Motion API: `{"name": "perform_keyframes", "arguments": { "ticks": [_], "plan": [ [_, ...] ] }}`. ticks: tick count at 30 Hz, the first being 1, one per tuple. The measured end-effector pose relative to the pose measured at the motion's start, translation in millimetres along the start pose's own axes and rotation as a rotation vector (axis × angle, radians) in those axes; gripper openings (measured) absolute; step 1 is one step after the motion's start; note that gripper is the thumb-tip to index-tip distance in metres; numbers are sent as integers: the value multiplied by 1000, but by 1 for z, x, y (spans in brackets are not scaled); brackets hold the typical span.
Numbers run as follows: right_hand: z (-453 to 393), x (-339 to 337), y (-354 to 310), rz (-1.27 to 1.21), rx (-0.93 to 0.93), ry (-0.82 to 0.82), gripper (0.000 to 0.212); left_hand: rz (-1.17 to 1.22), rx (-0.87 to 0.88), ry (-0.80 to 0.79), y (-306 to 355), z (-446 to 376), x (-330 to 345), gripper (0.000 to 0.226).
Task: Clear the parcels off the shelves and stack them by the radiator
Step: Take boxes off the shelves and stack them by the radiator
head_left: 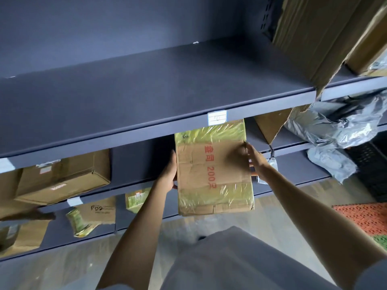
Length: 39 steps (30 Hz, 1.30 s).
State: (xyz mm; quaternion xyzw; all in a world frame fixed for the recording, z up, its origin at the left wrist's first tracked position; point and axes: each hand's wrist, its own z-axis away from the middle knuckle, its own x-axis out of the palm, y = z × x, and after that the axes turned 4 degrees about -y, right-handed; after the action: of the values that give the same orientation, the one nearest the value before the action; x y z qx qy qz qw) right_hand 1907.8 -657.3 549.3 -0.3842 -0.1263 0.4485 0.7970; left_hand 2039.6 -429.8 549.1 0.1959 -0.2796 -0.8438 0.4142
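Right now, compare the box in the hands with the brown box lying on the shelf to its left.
The taped box is gripped between the left hand and right hand, partly out past the shelf edge; the brown box rests on its shelf, untouched. The taped box has yellowish shiny tape bands and red print; the brown box is plainer, with small labels. The taped box looks flatter; the brown box looks deeper. Both are cardboard parcels.

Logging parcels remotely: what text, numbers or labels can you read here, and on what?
"200", after red characters too blurred to read: on the taped box that both hands hold.
White shelf tag: faint marks, unreadable.
Recycling logo on lower box: print too small.
Other stickers: blurred.
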Motion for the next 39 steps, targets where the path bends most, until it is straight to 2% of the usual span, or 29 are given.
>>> {"name": "perform_keyframes", "arguments": {
  "ticks": [2, 4, 6, 9, 12, 14, 16, 18, 23, 28, 29, 32, 35, 39],
  "plan": [
    [8, 1, 0, 13, 20, -63, 69, 32, 21, -43, 2, -3, 4, 92],
    [14, 2, 5, 38, -9, -107, 52, 31, 31, -103, 1, -3, 7, 101],
    [21, -2, 15, 42, -41, -111, 42, -36, 20, -157, -3, -1, 13, 100],
    [33, -19, 35, 71, -36, -87, 34, -179, -28, -221, -17, 7, 29, 74],
    [50, -50, 60, 86, -6, -55, 40, -185, -83, -346, -37, 11, 54, 37],
    [66, -75, 75, 71, -10, -21, 43, -169, -84, -389, -46, 19, 81, 38],
    [84, -103, 88, 35, -22, 28, 43, -162, -61, -424, -50, 32, 114, 26],
    [105, -134, 101, -13, -35, 99, 41, -169, -37, -474, -50, 46, 150, 19],
    [168, -218, 150, -201, -89, 269, 42, -289, 55, -523, -45, 78, 258, 44],
    [251, -307, 223, -292, -156, 561, 40, -537, 149, -657, -62, 128, 403, 71],
    [270, -326, 240, -297, -160, 617, 40, -569, 165, -708, -70, 142, 434, 69],
    [328, -377, 293, -274, -124, 805, 39, -628, 220, -919, -100, 186, 521, 34],
    [375, -417, 338, -294, -89, 935, 41, -762, 277, -1059, -132, 225, 591, 37],
    [412, -459, 384, -381, -47, 1051, 40, -896, 267, -1147, -161, 261, 667, 37]
  ]
}}
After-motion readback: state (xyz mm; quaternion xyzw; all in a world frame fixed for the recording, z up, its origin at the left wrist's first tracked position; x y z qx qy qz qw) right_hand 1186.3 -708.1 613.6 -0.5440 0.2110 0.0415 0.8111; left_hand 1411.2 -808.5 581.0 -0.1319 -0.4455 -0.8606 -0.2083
